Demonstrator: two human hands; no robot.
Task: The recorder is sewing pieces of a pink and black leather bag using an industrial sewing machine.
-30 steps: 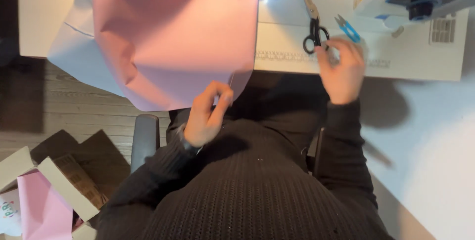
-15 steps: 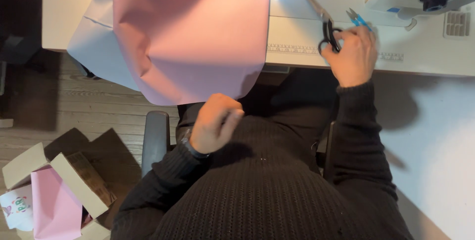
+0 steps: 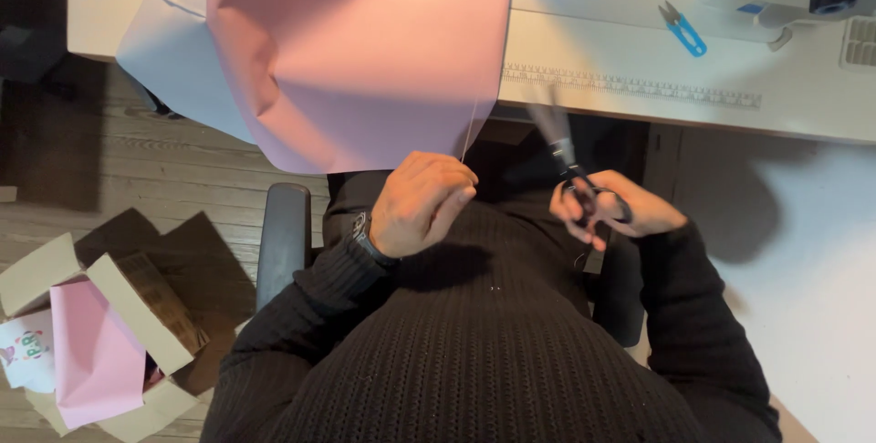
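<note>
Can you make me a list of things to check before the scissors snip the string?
1. Thread pulled straight from the pink fabric: ok.
2. Left hand pinching the thread's end: ok.
3. Right hand holding the scissors: ok.
4. Blades at the thread: not ok, they are off to the side.
5. Blades open: cannot tell, they are blurred.
6. Fingers away from the blades: ok.

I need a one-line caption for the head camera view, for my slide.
Seated person's left hand pinches a thin thread hanging from pink fabric, while the right hand holds black scissors before a white table.
</note>
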